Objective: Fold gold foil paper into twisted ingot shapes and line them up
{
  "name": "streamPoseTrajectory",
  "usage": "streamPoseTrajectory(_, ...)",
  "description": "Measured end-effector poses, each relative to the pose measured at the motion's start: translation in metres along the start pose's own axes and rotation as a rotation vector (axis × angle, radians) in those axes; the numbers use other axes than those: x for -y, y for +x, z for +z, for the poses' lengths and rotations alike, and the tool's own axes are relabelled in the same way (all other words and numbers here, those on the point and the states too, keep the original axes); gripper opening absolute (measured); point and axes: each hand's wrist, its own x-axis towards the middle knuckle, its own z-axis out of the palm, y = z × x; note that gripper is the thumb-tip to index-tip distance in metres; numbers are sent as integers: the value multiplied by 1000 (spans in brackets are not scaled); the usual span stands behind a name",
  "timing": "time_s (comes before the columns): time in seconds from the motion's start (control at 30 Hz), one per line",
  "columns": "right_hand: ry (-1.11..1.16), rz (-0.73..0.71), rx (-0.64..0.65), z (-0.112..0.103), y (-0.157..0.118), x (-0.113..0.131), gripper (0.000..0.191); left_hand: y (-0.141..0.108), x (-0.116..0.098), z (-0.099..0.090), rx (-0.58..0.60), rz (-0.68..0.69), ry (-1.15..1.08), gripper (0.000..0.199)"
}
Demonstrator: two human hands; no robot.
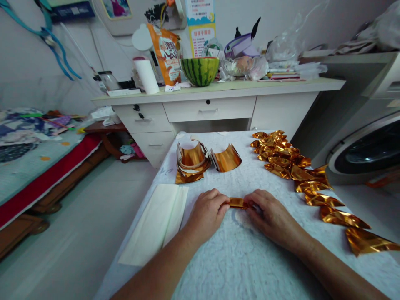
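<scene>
Your left forearm [159, 266] enters at 8 o'clock and your right forearm [331, 258] at 4, counted from the folded gold strip [238, 203]. Both pass over the cloth-covered table [256, 258]. Beyond it, at 12 o'clock, stands the desk [218, 88]; at 2, the washing machine [387, 89], drum contents not discernible.

Containers on the desk: orange pouch [167, 56] at 11, upright, contents not visible; clear bowl [230, 66] at 12, with a rounded brownish item [245, 64] in it; glass jar [109, 80] at 10, contents too unclear to report.

Table stock: shaped gold pieces [276, 171] from 1 to past 3, white sheets [153, 225] at 9, and two curled gold stacks [226, 159] between 10 and 12.

Your left hand [208, 210] lies knuckles up, thumb and forefinger clamped on the strip's left end. Your right hand [268, 212] is curled inward, fingers closed on the right end. You have the strip just above or on the cloth; which cannot be told.
</scene>
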Motion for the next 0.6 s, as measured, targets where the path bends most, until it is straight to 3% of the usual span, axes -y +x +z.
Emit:
streamPoseTrajectory(0.23,128,67,-22,1,-3,3,22,-1,-3,1,-112,4,-114,15)
streamPoseTrajectory(0.43,145,189,-13,-2,-1,11,6,-2,-3,3,-142,5,-130,16)
streamPoseTrajectory(0.6,131,257,19,-3,-1,12,7,-2,-3,5,-167,22,-132,17)
